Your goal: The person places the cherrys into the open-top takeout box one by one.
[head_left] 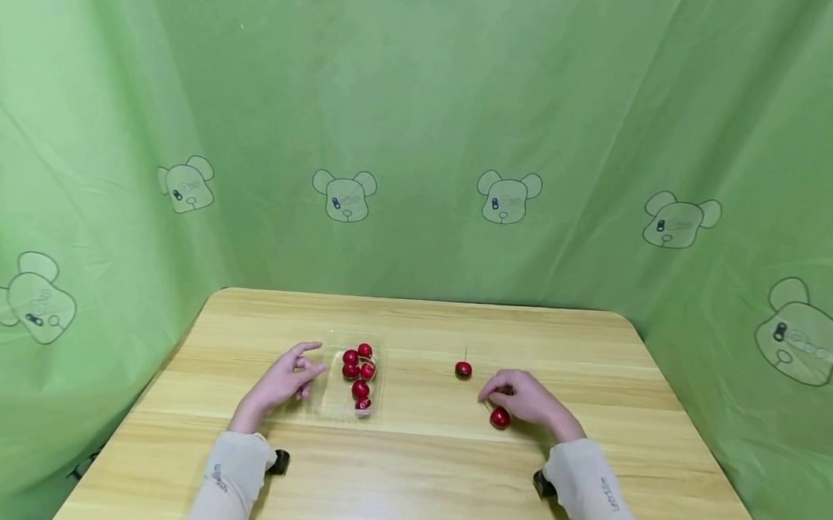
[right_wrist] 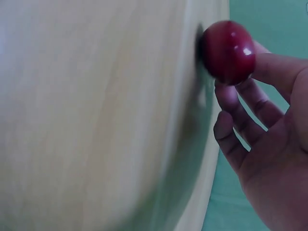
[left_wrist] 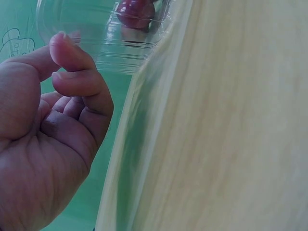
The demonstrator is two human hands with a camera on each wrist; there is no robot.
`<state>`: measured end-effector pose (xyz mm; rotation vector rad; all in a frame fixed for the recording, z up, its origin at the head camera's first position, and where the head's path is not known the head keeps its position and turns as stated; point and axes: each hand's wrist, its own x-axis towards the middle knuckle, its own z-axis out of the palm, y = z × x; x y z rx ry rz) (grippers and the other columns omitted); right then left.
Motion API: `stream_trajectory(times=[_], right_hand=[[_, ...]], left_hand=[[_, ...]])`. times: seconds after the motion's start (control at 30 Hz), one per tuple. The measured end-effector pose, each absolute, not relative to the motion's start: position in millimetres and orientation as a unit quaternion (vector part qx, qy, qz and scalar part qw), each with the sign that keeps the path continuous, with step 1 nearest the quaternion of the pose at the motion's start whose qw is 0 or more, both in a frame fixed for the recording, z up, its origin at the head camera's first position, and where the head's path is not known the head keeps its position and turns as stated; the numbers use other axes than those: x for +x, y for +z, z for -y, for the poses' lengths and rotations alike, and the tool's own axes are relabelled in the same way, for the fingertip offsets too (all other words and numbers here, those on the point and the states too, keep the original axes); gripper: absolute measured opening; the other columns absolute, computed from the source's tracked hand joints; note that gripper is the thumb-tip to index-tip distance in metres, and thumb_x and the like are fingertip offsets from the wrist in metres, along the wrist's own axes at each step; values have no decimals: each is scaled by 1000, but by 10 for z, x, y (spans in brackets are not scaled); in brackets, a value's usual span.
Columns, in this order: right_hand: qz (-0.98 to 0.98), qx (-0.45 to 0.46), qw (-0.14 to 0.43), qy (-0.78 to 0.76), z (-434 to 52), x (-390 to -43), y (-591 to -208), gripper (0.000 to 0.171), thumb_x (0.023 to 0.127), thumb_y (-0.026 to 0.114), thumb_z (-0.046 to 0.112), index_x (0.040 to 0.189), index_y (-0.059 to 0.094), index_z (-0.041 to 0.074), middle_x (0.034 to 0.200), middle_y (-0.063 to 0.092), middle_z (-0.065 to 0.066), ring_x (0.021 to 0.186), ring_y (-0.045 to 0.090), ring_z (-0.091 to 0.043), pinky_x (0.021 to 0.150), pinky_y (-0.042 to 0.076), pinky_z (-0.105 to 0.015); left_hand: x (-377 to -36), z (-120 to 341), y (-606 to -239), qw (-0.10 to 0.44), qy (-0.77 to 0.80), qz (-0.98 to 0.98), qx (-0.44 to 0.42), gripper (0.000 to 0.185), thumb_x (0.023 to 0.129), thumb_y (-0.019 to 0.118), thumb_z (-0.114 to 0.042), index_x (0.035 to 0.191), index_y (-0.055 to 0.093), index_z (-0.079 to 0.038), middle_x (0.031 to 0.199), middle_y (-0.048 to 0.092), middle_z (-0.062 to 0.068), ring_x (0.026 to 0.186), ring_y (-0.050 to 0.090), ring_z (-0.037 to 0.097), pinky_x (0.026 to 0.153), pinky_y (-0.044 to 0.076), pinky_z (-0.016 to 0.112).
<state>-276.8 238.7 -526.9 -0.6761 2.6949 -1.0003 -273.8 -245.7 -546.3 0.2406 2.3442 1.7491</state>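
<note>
My right hand is low over the right half of the table, its fingertips pinching the thin stem of a dark red cherry. In the right wrist view that glossy cherry hangs in front of the thumb, hiding the fingertips and stem. A second cherry, stem pointing away, lies to the left of this hand. My left hand is at the left side of a clear plastic box, fingers loosely bent; whether they touch its wall I cannot tell. Several cherries lie along the box's right side.
The light wooden table has rounded far corners. Green curtains with bear-head prints stand behind it and on both sides. Each wrist carries a small black device, such as the one by the right sleeve.
</note>
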Motion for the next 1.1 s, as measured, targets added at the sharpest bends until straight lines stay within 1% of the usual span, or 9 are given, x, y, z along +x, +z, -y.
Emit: stream_trajectory(times=[0.1, 0.2, 0.37, 0.47, 0.53, 0.73, 0.87, 1.1], right_hand=[[-906, -227, 105, -341, -2420, -2769, -5301, 22, 97, 65, 2, 99, 80, 18, 102, 73, 2, 101, 65, -17, 93, 53, -40], [-905, -229, 109, -343, -2448, -2768, -5309, 21, 95, 67, 0, 99, 80, 16, 102, 72, 1, 100, 64, -17, 92, 53, -38], [-904, -234, 108, -341, -2513, -2792, -5300, 16, 91, 73, 0, 97, 79, 14, 98, 71, -1, 91, 61, -16, 81, 50, -27], [-904, -241, 105, -338, -2553, -2813, -5308, 13, 89, 78, 1, 93, 78, 13, 94, 69, -2, 84, 59, -14, 74, 49, -24], [-905, -244, 101, -334, -2569, -2818, -5314, 12, 88, 80, 3, 91, 78, 15, 91, 68, 0, 81, 58, -12, 73, 49, -23], [-907, -239, 100, -332, -2583, -2812, -5312, 12, 88, 80, 5, 89, 77, 16, 91, 70, 0, 84, 60, -12, 74, 50, -23], [-905, -236, 108, -337, -2577, -2810, -5308, 10, 90, 78, 5, 89, 77, 14, 91, 72, 0, 83, 60, -12, 73, 49, -23], [-901, -223, 126, -349, -2547, -2790, -5270, 2, 93, 76, 7, 94, 76, 9, 83, 69, -1, 68, 56, -9, 62, 49, -22]], left_hand=[[-2745, 2456, -5479, 106, 595, -793, 79, 67, 102, 67, -21, 158, 34, -5, 92, 63, 15, 60, 57, 12, 52, 49, 22], [-2748, 2458, -5488, 107, 595, -792, 78, 68, 101, 67, -22, 158, 34, -5, 92, 63, 15, 60, 57, 12, 53, 49, 23], [-2742, 2455, -5469, 103, 593, -795, 77, 67, 101, 67, -22, 158, 34, -6, 92, 63, 14, 60, 56, 12, 53, 49, 23], [-2740, 2452, -5456, 101, 593, -795, 78, 67, 101, 67, -22, 158, 34, -5, 92, 63, 13, 60, 56, 12, 53, 49, 22], [-2744, 2454, -5455, 101, 593, -795, 80, 68, 102, 67, -21, 158, 33, -5, 91, 63, 13, 60, 56, 12, 53, 49, 22], [-2753, 2455, -5445, 103, 594, -794, 78, 69, 102, 66, -20, 159, 32, -3, 91, 63, 13, 59, 56, 12, 52, 49, 22], [-2751, 2459, -5446, 102, 592, -795, 81, 68, 103, 65, -19, 158, 31, -1, 90, 63, 14, 59, 55, 11, 51, 48, 22], [-2732, 2455, -5444, 104, 592, -795, 77, 68, 102, 66, -20, 158, 32, -2, 90, 62, 13, 59, 55, 11, 52, 48, 22]])
